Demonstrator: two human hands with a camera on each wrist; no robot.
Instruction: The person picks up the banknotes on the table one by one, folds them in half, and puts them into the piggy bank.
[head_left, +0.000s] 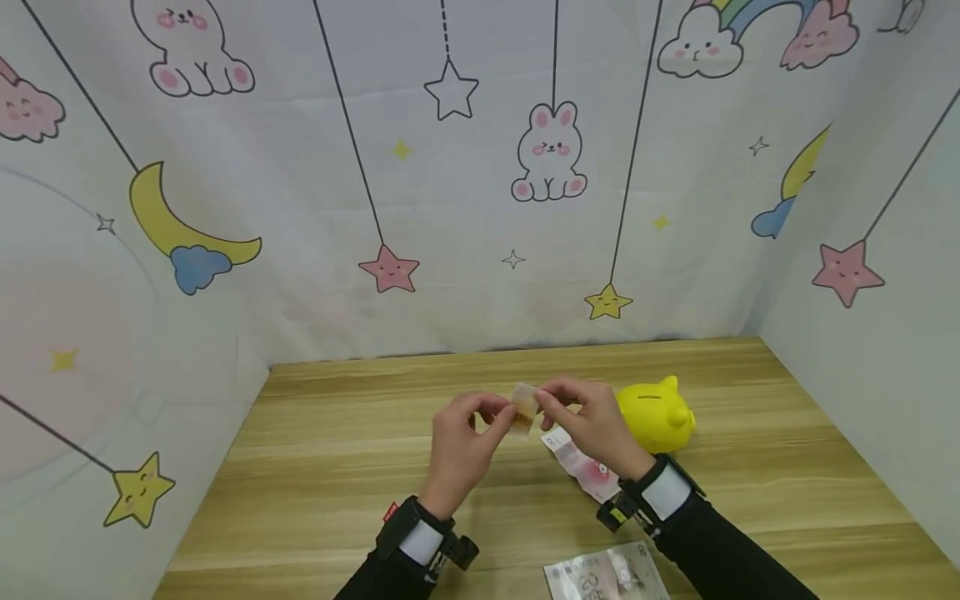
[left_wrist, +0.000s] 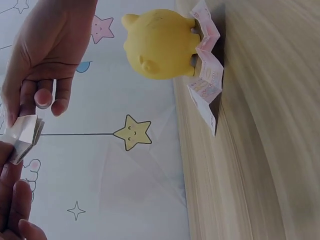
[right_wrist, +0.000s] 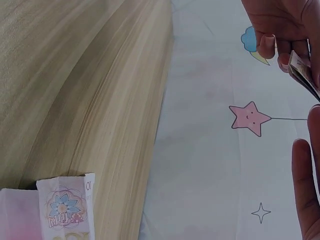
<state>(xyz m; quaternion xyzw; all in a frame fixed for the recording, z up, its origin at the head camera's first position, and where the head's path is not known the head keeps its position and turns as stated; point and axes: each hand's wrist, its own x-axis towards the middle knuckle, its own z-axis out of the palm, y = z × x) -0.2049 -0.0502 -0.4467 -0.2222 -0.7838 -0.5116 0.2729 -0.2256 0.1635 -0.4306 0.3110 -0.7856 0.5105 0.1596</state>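
One wood-grained surface (head_left: pixel 337 475) spreads before you, enclosed by pale walls (head_left: pixel 480 208) printed with stars and rabbits. Nearest you lies a greyish banknote (head_left: pixel 607 575); farther off, a creased pink banknote (head_left: pixel 579 467) and a yellow piggy bank (head_left: pixel 652 417) sit partly behind your right hand (head_left: pixel 595 419). Your left hand (head_left: pixel 461 443) and right both pinch a small folded note (head_left: pixel 523 410) above the surface.

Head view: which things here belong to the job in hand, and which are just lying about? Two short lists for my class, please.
Apparently part of the job:
small folded paper
left grip, pinching it
right grip, pinching it too

Apparently just lying about, unheld:
yellow piggy bank
creased pink note beside it
greyish note, nearer the camera
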